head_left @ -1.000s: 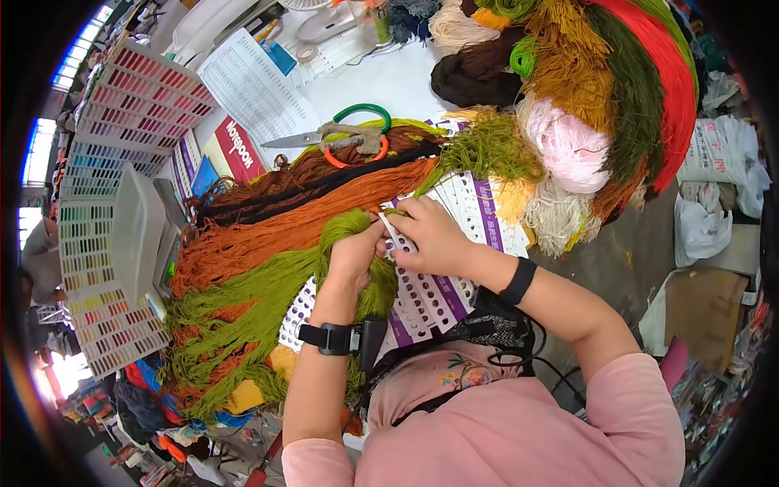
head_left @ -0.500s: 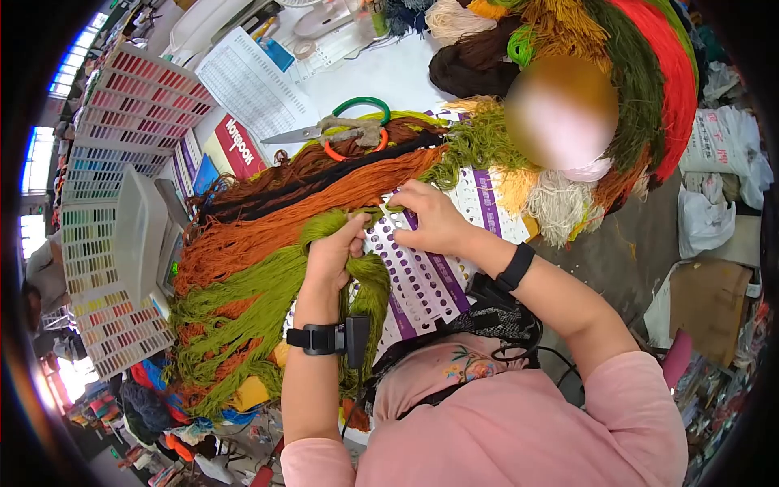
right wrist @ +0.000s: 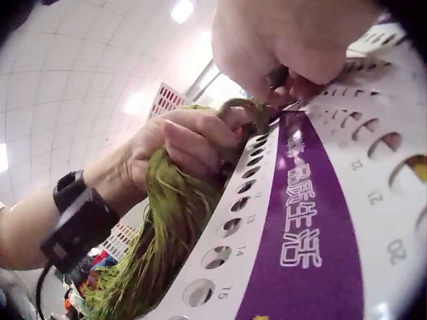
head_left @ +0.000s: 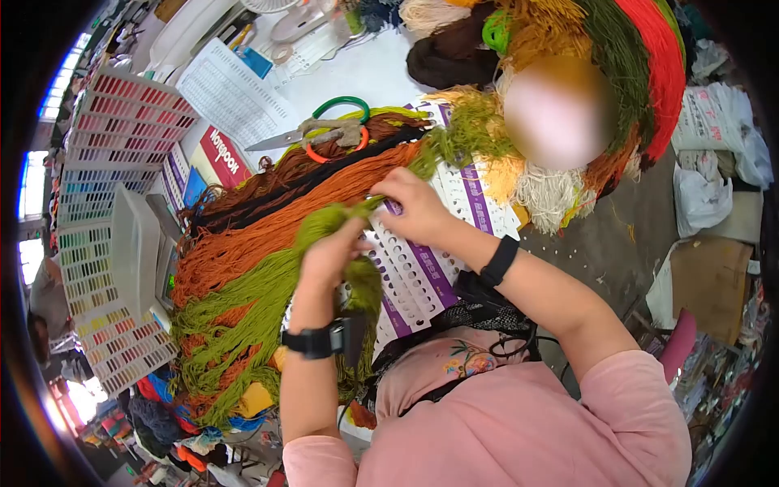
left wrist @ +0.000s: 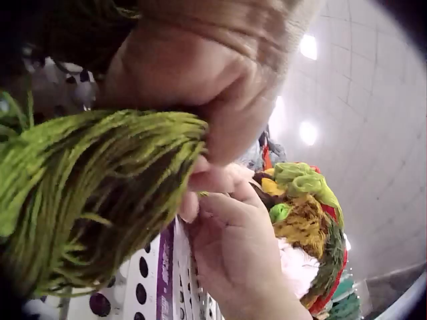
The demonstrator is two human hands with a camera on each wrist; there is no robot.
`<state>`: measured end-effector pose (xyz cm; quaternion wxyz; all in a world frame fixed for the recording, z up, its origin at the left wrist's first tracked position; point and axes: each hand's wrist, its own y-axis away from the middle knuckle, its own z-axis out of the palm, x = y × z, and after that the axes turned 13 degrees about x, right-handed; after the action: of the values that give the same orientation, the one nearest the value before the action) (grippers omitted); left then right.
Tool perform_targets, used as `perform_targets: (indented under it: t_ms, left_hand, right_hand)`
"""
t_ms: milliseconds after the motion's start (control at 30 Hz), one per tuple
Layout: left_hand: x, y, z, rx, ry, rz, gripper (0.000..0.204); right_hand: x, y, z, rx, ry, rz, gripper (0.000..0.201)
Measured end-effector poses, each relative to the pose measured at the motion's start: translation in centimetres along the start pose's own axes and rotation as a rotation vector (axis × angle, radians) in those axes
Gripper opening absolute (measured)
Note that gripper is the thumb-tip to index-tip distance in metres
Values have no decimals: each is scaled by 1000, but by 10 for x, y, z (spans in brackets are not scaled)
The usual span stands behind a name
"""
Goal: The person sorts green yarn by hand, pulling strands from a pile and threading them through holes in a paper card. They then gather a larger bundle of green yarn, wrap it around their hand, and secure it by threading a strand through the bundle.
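The olive-green yarn bundle (head_left: pixel 268 296) lies with its long axis running from the lower left of the head view, where its loose ends fan out over the table edge, up and to the right toward the person's hands, where it narrows to a gathered end. The left hand (head_left: pixel 331 252) grips that gathered end, fingers curled round the strands, as the left wrist view shows with the thumb pressed against the bunch. The right hand (head_left: pixel 414 207) meets it just beside the left, fingertips pinching a few green strands against the punched sample card (head_left: pixel 422 272), a white card with purple strips and rows of numbered round holes that lies under both hands. In the right wrist view the strands sit at the top of a row of holes. Alongside the green bundle, farther from the person, lie an orange yarn hank (head_left: pixel 284 219) and then a dark brown yarn hank (head_left: pixel 300 174), both running the same diagonal way. Beyond them a pair of scissors (head_left: pixel 320 130) with green and orange handle loops rests on the white table (head_left: pixel 373 73). To the right a heap of mixed yarn skeins (head_left: pixel 617 73) in red, dark green, mustard and cream crowds the card's far end. On the left stand colour shade charts (head_left: pixel 122 130).
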<state>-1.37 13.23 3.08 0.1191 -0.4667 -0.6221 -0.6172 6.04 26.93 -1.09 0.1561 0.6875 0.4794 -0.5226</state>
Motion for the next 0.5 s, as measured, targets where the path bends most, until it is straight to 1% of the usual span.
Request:
perform_targets:
  t_ms: [33,67,100,167,233,300,333,367,467,500]
  left_hand:
    - [6,8,-14,68,87,-55,23]
    - [10,14,-34,70,114,-97,22]
    - [11,17,-59,76,141,-137,22]
    - [-2,17,-110,50,222,-127,24]
    - [1,31,-155,229,296,-95,25]
    - [3,39,-208,166,401,30,23]
    - [7,45,-231,119,528,12,23]
    - [11,49,-253,72,656,-4,23]
    - [8,47,-308,301,880,98,16]
    - [-4,47,-349,398,779,217,16]
  right_hand:
    - [-1,1,2,-12,81,-58,28]
    - [-5,2,5,-71,241,-62,37]
    - [-6,3,6,-80,257,-39,37]
    - [-8,3,8,-102,285,-3,38]
    - [-9,4,9,-98,322,-4,37]
    - [-9,4,11,-74,350,-30,36]
    - [-9,4,11,-18,331,-75,35]
    - [-10,4,12,-22,330,-66,35]
    - [-13,3,14,-22,349,-55,34]
    - [-13,4,14,-37,359,-60,35]
